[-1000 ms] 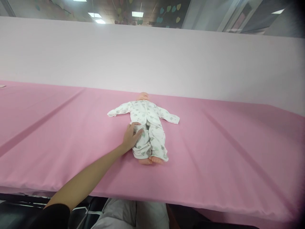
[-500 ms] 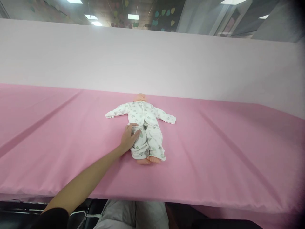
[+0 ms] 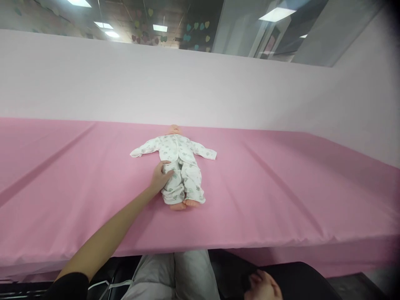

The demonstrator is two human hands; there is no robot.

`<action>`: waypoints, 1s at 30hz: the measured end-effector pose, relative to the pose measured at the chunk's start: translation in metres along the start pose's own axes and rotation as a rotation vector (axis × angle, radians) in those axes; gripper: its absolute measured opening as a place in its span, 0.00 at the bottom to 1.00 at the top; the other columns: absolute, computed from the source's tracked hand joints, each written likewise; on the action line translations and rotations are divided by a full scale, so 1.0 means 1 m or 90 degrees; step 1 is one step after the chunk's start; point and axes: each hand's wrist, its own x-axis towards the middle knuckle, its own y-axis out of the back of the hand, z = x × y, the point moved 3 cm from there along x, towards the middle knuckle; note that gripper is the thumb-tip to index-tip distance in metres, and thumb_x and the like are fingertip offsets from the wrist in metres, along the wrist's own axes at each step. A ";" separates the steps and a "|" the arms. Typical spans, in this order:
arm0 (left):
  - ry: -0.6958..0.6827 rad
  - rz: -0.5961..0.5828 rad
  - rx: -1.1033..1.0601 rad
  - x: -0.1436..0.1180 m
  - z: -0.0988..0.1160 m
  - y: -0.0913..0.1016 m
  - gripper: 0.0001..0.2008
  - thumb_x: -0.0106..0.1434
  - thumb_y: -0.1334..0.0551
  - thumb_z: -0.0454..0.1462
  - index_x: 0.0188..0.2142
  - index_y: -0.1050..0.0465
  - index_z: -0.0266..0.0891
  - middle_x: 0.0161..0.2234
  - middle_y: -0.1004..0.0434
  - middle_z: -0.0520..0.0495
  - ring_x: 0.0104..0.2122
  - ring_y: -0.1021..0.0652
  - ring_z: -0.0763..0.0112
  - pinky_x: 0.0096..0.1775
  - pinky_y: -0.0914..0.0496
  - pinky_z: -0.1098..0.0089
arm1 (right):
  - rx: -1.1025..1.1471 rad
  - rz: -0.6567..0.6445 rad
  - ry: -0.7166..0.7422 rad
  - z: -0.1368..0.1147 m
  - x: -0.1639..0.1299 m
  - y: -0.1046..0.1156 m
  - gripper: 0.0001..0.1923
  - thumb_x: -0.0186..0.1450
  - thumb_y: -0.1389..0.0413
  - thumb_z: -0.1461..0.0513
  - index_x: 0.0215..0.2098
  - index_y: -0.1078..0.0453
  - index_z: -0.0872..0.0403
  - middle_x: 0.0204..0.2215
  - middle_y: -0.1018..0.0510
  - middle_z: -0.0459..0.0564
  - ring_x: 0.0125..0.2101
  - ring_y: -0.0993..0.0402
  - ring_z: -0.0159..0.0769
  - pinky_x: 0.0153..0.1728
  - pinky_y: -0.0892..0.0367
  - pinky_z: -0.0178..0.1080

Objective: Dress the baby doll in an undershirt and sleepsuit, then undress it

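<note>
A baby doll (image 3: pixel 179 166) in a white printed sleepsuit lies on its back on the pink table (image 3: pixel 281 187), head toward the far wall, bare feet toward me. My left hand (image 3: pixel 160 177) reaches across the table and rests on the doll's hip and upper leg, fingers curled on the trouser fabric. My right hand (image 3: pixel 261 285) is low at the bottom edge, below the table, on a dark surface near my lap; its fingers look loosely bent and hold nothing I can see.
A pale pink wall (image 3: pixel 200 83) rises behind the table along its far edge and turns at the right. The table's front edge (image 3: pixel 250 246) runs just ahead of my knees. Ceiling lights and hanging heart shapes show above the wall.
The view has swung right and pulled back, so the doll sits further left and smaller. My right hand has come into view at the bottom. My left hand stays on the doll's hip.
</note>
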 end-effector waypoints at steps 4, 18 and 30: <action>-0.003 -0.079 -0.004 0.003 0.007 0.009 0.21 0.53 0.37 0.40 0.47 0.37 0.41 0.28 0.34 0.54 0.26 0.31 0.75 0.29 0.35 0.74 | 0.103 0.018 0.180 -0.109 -0.005 -0.045 0.07 0.45 0.41 0.66 0.18 0.35 0.50 0.14 0.36 0.40 0.13 0.40 0.29 0.11 0.43 0.33; -0.079 -0.175 0.405 0.124 0.066 0.006 0.11 0.59 0.46 0.39 0.35 0.26 0.39 0.26 0.24 0.47 0.28 0.25 0.67 0.31 0.35 0.71 | -0.260 -0.848 0.422 -0.192 -0.106 -0.418 0.09 0.58 0.50 0.66 0.34 0.29 0.56 0.31 0.24 0.48 0.33 0.29 0.32 0.38 0.36 0.34; 0.015 0.083 0.456 0.212 0.025 -0.031 0.14 0.62 0.47 0.44 0.39 0.26 0.43 0.40 0.22 0.43 0.41 0.24 0.59 0.41 0.33 0.65 | -0.386 -0.837 0.430 -0.119 -0.108 -0.536 0.11 0.58 0.49 0.67 0.33 0.24 0.59 0.33 0.21 0.54 0.37 0.26 0.37 0.43 0.35 0.37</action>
